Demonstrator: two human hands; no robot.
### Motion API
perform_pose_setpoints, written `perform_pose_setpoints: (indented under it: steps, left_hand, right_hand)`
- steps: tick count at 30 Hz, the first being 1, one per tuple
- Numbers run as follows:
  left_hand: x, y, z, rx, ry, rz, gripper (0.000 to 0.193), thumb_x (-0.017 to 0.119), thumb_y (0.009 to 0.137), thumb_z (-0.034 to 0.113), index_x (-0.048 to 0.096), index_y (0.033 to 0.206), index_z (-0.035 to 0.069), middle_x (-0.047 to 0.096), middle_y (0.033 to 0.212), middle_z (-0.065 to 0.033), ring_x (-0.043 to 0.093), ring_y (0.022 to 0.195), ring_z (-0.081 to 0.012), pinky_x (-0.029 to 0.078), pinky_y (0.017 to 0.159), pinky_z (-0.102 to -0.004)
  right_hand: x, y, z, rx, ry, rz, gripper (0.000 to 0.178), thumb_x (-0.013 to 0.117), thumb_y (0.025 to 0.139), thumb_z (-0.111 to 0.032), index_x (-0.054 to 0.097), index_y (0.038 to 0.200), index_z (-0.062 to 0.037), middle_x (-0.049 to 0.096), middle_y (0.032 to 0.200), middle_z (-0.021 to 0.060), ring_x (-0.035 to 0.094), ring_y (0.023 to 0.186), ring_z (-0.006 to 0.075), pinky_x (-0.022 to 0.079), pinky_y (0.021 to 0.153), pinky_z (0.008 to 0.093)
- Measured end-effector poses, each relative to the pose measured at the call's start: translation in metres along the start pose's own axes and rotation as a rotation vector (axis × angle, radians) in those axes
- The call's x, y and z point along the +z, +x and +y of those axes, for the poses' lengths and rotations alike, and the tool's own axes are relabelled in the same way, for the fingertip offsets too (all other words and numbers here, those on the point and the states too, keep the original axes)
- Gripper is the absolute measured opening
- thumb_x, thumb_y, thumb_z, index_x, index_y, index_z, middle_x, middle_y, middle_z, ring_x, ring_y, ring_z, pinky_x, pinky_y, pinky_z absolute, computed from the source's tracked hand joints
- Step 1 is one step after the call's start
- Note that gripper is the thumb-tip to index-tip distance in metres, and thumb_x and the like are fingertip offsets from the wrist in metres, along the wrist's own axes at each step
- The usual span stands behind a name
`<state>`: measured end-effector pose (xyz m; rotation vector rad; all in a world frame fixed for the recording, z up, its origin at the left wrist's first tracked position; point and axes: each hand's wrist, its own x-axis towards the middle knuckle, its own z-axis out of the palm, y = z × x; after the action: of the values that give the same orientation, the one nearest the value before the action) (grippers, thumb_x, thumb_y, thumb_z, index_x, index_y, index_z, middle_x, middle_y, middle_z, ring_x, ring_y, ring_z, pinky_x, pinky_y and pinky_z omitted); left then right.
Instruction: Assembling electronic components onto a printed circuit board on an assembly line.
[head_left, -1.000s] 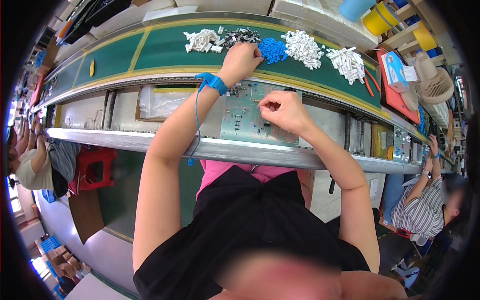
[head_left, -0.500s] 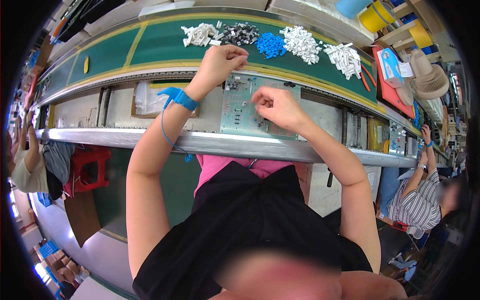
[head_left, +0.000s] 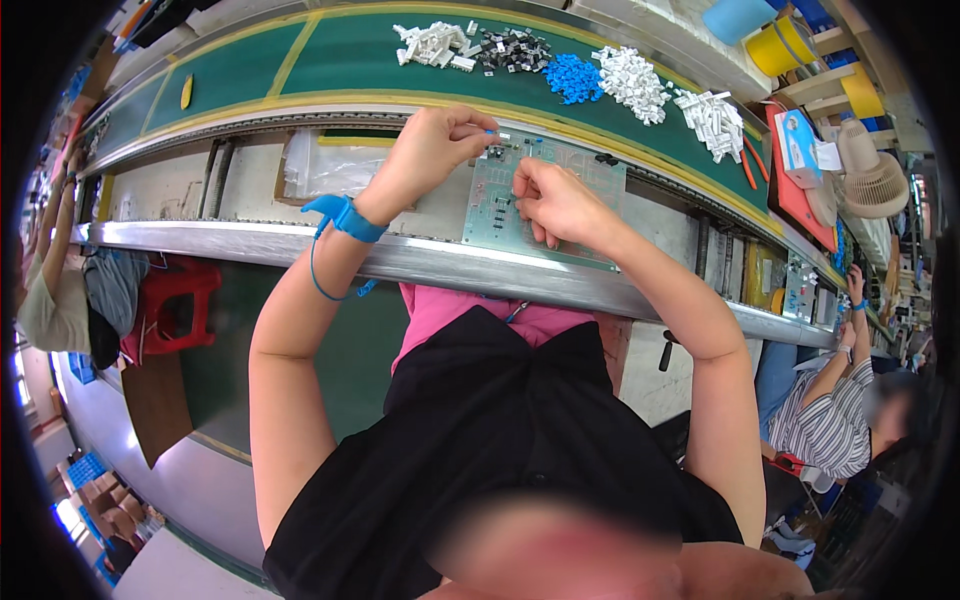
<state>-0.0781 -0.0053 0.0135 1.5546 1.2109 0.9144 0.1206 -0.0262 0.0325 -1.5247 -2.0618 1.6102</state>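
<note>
A pale green circuit board lies on the metal rail of the line in front of me. My left hand, with a blue wrist strap, pinches a small blue part at the board's upper left edge. My right hand rests on the board's middle, fingers curled and pressing down; whether it holds anything is hidden. Beyond the board, on the green conveyor belt, lie heaps of small parts: white, black, blue, and more white ones.
A clear plastic bag lies left of the board. Red trays, cutters and a small fan sit to the right. A seated person in a striped shirt works on my right, another person on my left beside a red stool.
My left hand came back from the blue heap on the belt to the board's upper left edge with a blue part. My right hand stayed on the board.
</note>
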Motion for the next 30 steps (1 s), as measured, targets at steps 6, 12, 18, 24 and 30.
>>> perform_pose_setpoints:
  steps: [6,12,18,24,30]
  left_hand:
    - [0.0,-0.013,0.009,-0.037,0.147,-0.034,0.022,0.067,0.083,0.012,0.065,0.1,-0.002,0.07,0.083,-0.0076,0.064,0.076,-0.0078,0.05,0.07,-0.0236]
    - [0.007,-0.028,0.005,0.051,0.35,0.002,0.018,0.068,0.081,0.012,0.067,0.094,0.001,0.069,0.086,-0.0105,0.066,0.081,-0.0207,0.051,0.073,-0.0312]
    - [0.016,-0.04,0.005,0.371,0.575,-0.015,0.012,0.068,0.073,0.007,0.067,0.084,0.002,0.063,0.095,-0.0101,0.056,0.098,-0.0294,0.045,0.084,-0.0382]
    - [0.024,-0.045,-0.002,0.466,0.66,-0.003,0.01,0.068,0.071,0.009,0.068,0.081,0.005,0.059,0.09,-0.0067,0.052,0.098,-0.026,0.043,0.084,-0.0377]
    - [0.027,-0.042,-0.007,0.487,0.654,0.018,0.012,0.069,0.07,0.008,0.068,0.081,0.004,0.059,0.09,-0.0071,0.052,0.099,-0.0257,0.044,0.084,-0.0364]
  right_hand:
    - [0.002,0.002,-0.001,0.039,0.008,-0.023,0.009,0.05,0.079,0.003,0.044,0.084,-0.0009,0.054,0.064,0.0053,0.056,0.045,0.0131,0.043,0.036,0.0278]
    - [0.003,0.001,-0.004,0.058,0.009,-0.007,0.012,0.045,0.076,0.005,0.048,0.088,0.0038,0.058,0.064,0.0105,0.06,0.048,0.0181,0.046,0.042,0.032]
    - [0.005,0.005,0.003,0.024,0.069,-0.031,0.01,0.055,0.082,0.0,0.045,0.086,-0.0007,0.057,0.063,0.006,0.056,0.044,0.0121,0.042,0.035,0.0273]
    - [-0.005,-0.004,-0.004,-0.004,0.055,-0.013,0.012,0.058,0.085,-0.003,0.049,0.093,-0.0009,0.056,0.062,0.0046,0.054,0.043,0.0102,0.04,0.035,0.025]
    - [-0.015,-0.012,0.001,-0.018,0.093,0.032,0.013,0.057,0.086,-0.004,0.05,0.097,-0.0006,0.057,0.062,0.0038,0.054,0.043,0.0089,0.04,0.035,0.0235]
